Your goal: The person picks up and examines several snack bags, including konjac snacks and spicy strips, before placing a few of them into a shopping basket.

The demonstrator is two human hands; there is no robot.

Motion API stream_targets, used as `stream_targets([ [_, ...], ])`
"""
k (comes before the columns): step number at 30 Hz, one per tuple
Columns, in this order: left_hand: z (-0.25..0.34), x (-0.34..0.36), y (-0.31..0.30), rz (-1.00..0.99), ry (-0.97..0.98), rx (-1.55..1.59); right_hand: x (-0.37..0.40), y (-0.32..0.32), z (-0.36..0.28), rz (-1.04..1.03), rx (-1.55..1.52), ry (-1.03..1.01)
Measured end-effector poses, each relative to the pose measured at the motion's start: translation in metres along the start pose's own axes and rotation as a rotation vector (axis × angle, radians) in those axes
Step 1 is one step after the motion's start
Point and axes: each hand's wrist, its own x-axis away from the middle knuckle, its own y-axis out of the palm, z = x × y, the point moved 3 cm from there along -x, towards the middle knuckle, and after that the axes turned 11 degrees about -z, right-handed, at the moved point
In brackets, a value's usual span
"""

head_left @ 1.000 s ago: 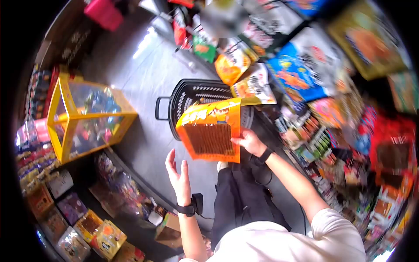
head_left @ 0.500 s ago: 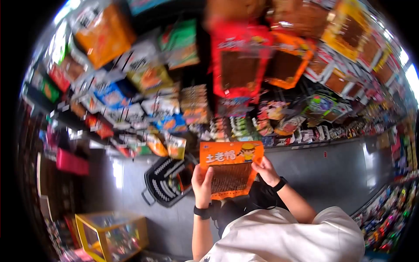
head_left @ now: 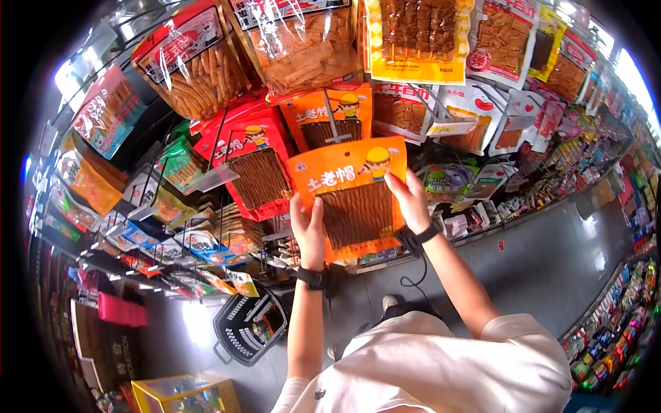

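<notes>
An orange snack bag (head_left: 354,213) with a cartoon figure in a yellow hat and a clear window showing brown strips is held upright before me. My left hand (head_left: 308,229) grips its left edge, thumb on the front. On the right edge, my right hand (head_left: 411,201) pinches the bag the same way. Just behind its top hangs a matching orange bag (head_left: 327,113) on a metal hook. Left of that is a red bag (head_left: 249,165) with a similar print, hanging near my left hand.
Large clear bags of snacks (head_left: 296,45) and a yellow-edged bag (head_left: 420,38) hang above. Metal hooks with price tags (head_left: 451,126) stick out toward me. A black shopping basket (head_left: 249,327) stands on the floor at lower left, near a yellow-framed case (head_left: 184,394).
Both hands have raised the orange bag and carried it forward, up to the hanging bags. The view has shifted, with the rack now closer and the basket lower.
</notes>
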Motion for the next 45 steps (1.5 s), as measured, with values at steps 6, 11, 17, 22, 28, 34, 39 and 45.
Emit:
stream_targets([
  [6, 0.004, -0.03, 0.009, 0.097, 0.088, -0.109, -0.048, -0.001, 0.011, -0.13, -0.105, -0.042],
  [11, 0.003, -0.031, 0.005, 0.142, 0.099, -0.081, -0.05, 0.004, 0.014, -0.122, -0.126, -0.038],
  [17, 0.015, -0.026, 0.009, 0.127, 0.088, -0.125, -0.047, 0.005, 0.013, -0.092, -0.117, -0.047],
  [22, 0.01, -0.031, 0.005, 0.091, 0.084, -0.153, -0.048, 0.004, 0.013, -0.089, -0.073, -0.018],
  [28, 0.0, -0.03, -0.005, 0.184, 0.122, -0.306, -0.101, -0.002, 0.043, -0.027, 0.087, -0.052],
  [34, -0.023, 0.027, -0.019, 0.226, 0.106, -0.409, -0.166, -0.001, 0.072, 0.162, 0.658, 0.06],
  [39, -0.075, 0.07, -0.061, 0.053, -0.057, -0.414, -0.082, -0.004, 0.011, 0.221, 0.682, -0.227],
  [45, -0.07, 0.115, -0.067, -0.194, 0.046, -0.539, 0.054, 0.014, -0.062, -0.175, 0.619, 0.017],
])
